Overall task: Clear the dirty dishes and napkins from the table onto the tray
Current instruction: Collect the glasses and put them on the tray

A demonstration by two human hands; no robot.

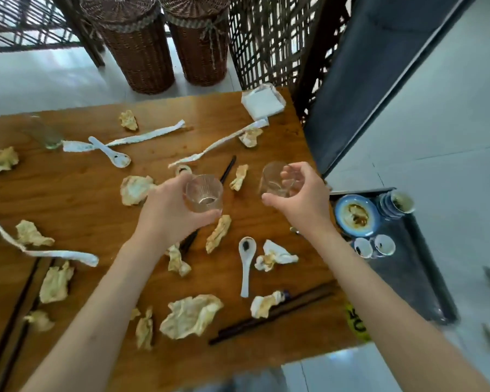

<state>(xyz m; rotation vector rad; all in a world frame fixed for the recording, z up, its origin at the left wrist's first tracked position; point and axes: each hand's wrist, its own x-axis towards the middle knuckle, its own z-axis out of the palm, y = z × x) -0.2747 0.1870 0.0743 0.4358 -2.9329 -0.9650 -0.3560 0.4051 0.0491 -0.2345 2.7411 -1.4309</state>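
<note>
My left hand (170,213) grips a ribbed clear glass (204,193) above the middle of the wooden table (68,193). My right hand (300,199) holds a second clear glass (272,179) near the table's right edge. The dark tray (408,278) sits lower, to the right of the table, holding a blue-rimmed dirty plate (355,215), stacked blue bowls (396,205) and two small white cups (375,246). Several crumpled stained napkins (191,315), two white spoons (246,264) (111,152), dark chopsticks (272,316) and a third glass (44,131) lie on the table.
Torn paper chopstick sleeves (150,135) lie across the table. A stack of clean white napkins (262,101) rests at the far right corner. Two wicker baskets (139,43) and a lattice screen (272,38) stand beyond the table. White tiled floor (450,123) surrounds the tray.
</note>
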